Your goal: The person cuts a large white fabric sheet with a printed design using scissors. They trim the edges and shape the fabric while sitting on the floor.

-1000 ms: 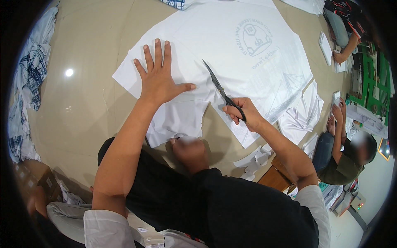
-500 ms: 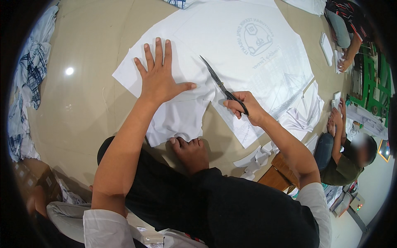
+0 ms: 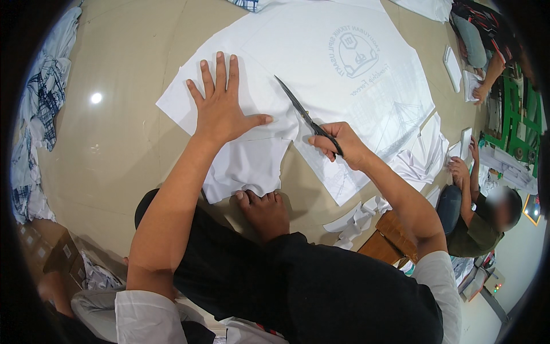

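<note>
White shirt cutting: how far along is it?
Done: a cut runs up from the hem of the white shirt, leaving a separated flap and offcut strips on the floor. In hand: the right hand holds black scissors with blades on the cloth, while the left hand lies flat, pinning the fabric. Left: the upper body with the round print is uncut.

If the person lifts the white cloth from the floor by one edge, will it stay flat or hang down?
The white cloth would probably hang limp: it lies thin and flat, with soft folds near the foot. It seems light, and likely slides on the smooth floor, since the left hand presses it flat while the right hand holds the scissors.
</note>
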Motion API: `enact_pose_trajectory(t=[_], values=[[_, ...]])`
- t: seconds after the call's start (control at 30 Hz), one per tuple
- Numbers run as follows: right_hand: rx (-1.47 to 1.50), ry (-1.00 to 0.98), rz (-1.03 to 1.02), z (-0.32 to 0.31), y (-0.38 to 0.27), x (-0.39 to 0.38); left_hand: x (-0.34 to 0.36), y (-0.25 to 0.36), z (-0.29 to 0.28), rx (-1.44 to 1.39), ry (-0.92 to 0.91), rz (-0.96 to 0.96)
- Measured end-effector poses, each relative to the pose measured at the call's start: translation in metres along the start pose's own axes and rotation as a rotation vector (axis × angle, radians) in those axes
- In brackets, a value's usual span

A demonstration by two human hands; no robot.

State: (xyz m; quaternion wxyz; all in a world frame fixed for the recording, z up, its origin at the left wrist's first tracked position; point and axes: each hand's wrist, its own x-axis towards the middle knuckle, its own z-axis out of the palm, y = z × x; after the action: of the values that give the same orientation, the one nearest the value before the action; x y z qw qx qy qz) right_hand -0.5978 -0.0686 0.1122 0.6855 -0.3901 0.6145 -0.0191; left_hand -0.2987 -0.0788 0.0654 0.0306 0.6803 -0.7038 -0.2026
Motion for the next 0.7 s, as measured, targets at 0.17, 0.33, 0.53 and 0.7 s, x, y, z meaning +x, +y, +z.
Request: enact_pose_trajectory(t=[0.17,0.33,0.53,0.7], values=[[0.019,0.001,-0.019,0.002,-0.009,0.008,0.0,0.001,-0.002,-0.006,-0.008,-0.002],[0.025,-0.008,-0.025,0.003,-0.015,0.013,-0.001,0.0,-0.001,-0.015,-0.006,-0.005],[-0.008,-0.013,-0.003,0.0,-0.016,0.013,0.0,0.001,-0.001,-0.007,0.003,0.0],[-0.025,-0.02,-0.015,0.001,-0.016,0.017,0.0,0.0,0.0,-0.003,0.005,-0.003]])
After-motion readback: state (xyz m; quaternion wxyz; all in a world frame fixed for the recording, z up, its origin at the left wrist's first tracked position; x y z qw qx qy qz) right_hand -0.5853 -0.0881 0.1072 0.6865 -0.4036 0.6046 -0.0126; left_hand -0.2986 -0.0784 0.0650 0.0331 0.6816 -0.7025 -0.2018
